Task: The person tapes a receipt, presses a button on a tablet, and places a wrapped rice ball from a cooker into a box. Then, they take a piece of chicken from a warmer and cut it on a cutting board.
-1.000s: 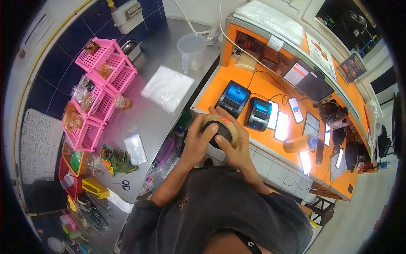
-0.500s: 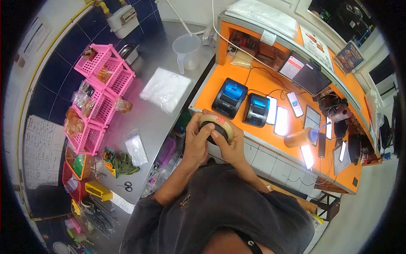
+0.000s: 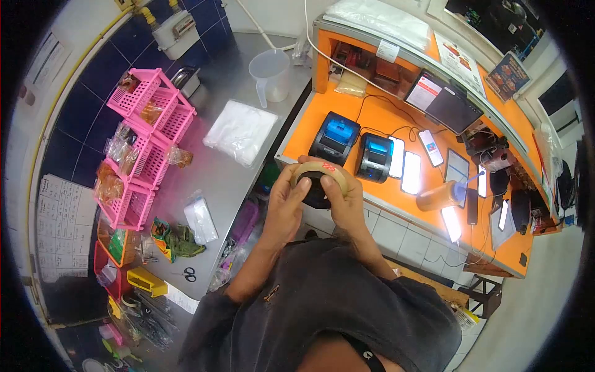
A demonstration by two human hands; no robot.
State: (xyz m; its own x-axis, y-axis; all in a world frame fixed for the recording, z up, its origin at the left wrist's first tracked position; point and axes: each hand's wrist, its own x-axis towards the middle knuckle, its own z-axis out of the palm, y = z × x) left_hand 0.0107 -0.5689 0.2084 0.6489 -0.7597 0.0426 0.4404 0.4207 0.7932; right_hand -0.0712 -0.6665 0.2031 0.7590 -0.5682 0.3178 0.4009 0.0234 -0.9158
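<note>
Two bare hands are on my feed, and both are gripping: the left hand [image 3: 282,214] has the left side of a roll of tape [image 3: 313,168], the right hand [image 3: 348,208] its right side. And there's the change: the thumbs have just moved apart over the dark disc [image 3: 317,191] at the roll's middle, so more of it shows between them, and the hold looks to rest more on the outer sides. Whether that disc is joined to the roll, I can't tell from here.

I've got the roll up off any surface, held just in front of the near edge of the orange bench [image 3: 310,118], with two printers [image 3: 333,137] [image 3: 374,158] just beyond. Over on the left, the metal bench [image 3: 171,204] carries a stack of plastic bags [image 3: 240,131], a clear jug [image 3: 273,77] at the far end, and scissors [image 3: 189,273] lying nearer me, untouched.
</note>
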